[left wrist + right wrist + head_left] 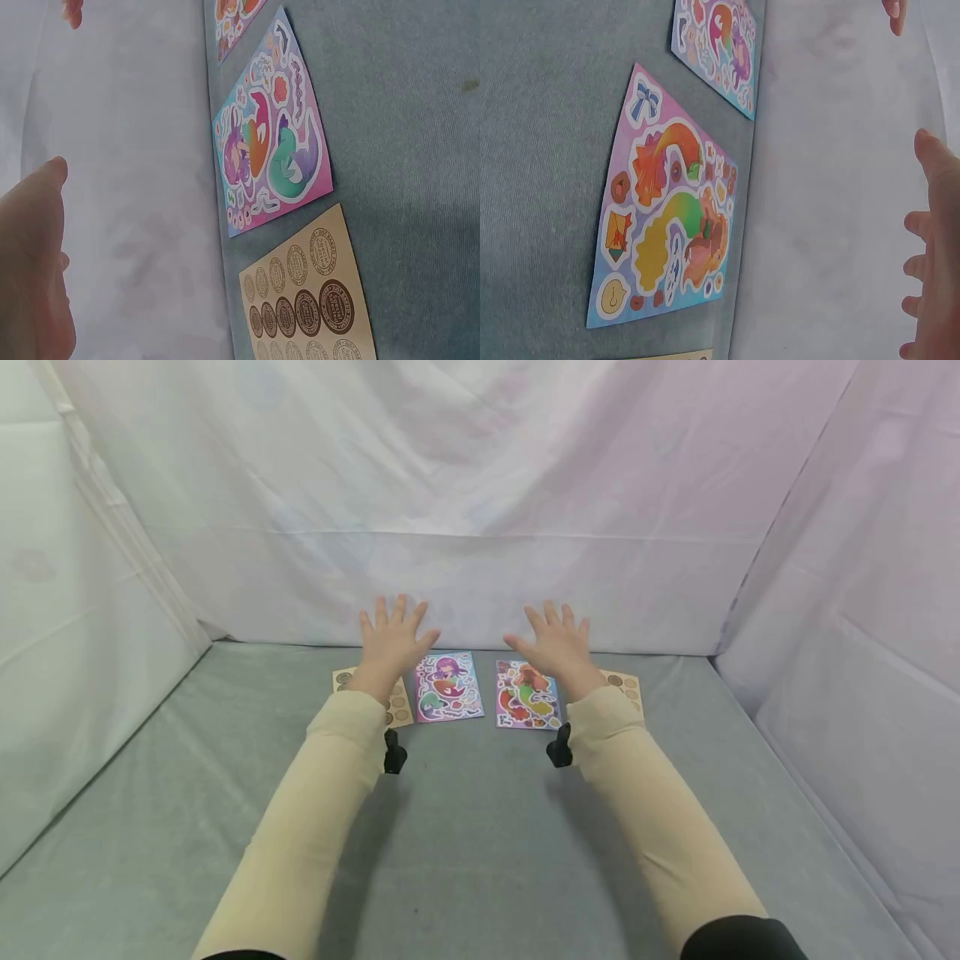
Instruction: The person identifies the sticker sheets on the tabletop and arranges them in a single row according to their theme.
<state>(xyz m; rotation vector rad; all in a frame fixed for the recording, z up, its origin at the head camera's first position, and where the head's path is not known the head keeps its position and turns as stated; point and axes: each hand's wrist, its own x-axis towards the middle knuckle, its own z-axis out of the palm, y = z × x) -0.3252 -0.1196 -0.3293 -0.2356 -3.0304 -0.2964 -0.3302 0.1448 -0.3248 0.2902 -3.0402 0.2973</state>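
Observation:
Both hands reach forward above the far end of the table, fingers straight and spread, holding nothing. The left hand [392, 647] is over a brown sheet of round stickers [304, 300], partly hidden by that arm in the head view. Just right of it lies a mermaid sticker sheet [450, 687] with purple and teal figures. My right hand [557, 647] is above a second mermaid sticker sheet [667, 217] with orange and yellow tails. Another brown round-sticker sheet [626, 687] shows from behind the right wrist.
A grey cloth [480, 843] covers the table. White fabric [480, 468] hangs behind the sheets, with more fabric walls at the left [67, 610] and right [862, 610]. The four-sheet row lies close to the back edge.

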